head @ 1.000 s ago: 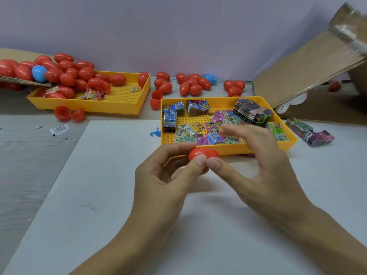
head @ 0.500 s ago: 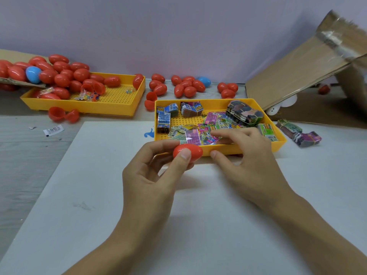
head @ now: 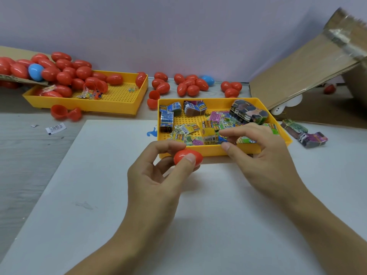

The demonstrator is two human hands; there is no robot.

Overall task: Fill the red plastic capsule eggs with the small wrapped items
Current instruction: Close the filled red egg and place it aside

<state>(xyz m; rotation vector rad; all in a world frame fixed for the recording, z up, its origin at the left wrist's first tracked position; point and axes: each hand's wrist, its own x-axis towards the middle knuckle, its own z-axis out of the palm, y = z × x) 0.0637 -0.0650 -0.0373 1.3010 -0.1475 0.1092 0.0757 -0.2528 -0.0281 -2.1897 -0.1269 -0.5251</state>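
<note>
Head view, centre of the frame: the left hand [head: 156, 175] pinches a glossy red capsule egg [head: 187, 157] between thumb and curled fingers, its long axis lying roughly level, left to right, just in front of the near rim of a yellow perforated tray [head: 224, 150]. Right of it, the right hand [head: 264, 161] reaches over that rim, thumb and forefinger closing on a small blue wrapped item [head: 222, 138] among the printed packets [head: 190, 130]. Both hands hover above a matte white sheet [head: 99, 195] on grey wood-grain flooring. At upper left a second yellow tray [head: 119, 108] holds smooth red eggs [head: 65, 76]. Brown cardboard [head: 301, 70] leans at upper right against a pale lilac wall.
</note>
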